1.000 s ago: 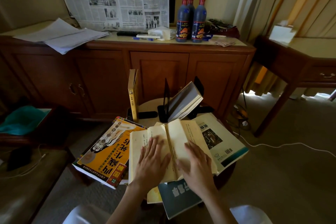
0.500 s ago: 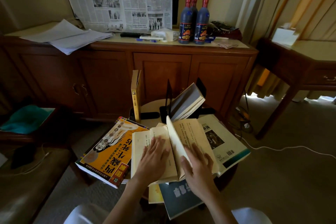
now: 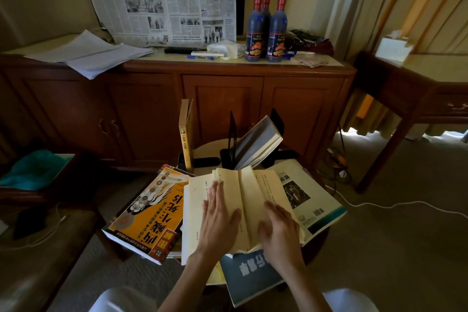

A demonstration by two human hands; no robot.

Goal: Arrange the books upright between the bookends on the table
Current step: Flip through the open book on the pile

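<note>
Head view: a small round worktop (image 3: 210, 145) crowded with books, seen from above and behind the person's two arms.
Open book (image 3: 243, 200): lies flat at the near middle of the worktop, cream pages up, on top of other books.
Left hand (image 3: 219, 218): fingers straight and together, palm pressed flat on the left-hand page.
Right hand (image 3: 279, 228): fingers relaxed and slightly spread, resting on the right-hand page near the gutter, gripping nothing.
Orange book (image 3: 147, 213): lies flat at the left edge, its near corner hanging over the rim; the open book overlaps its right side.
White book (image 3: 311, 200): lies flat at the right edge, back cover with a barcode up, partly under the open book.
Dark green book (image 3: 250, 276): juts past the near edge, under the open book.
Yellow book (image 3: 185, 134): stands upright at the far left of the worktop, spine toward the camera.
Black bookends (image 3: 232, 134): stand at the far side, right of the yellow book.
Leaning book (image 3: 258, 144): tilted to the right between the bookends, not upright.
Wooden sideboard (image 3: 222, 99): beyond the worktop, carrying dark bottles (image 3: 266, 30), loose papers (image 3: 96, 54) and a newspaper (image 3: 162, 0) propped against the wall.
</note>
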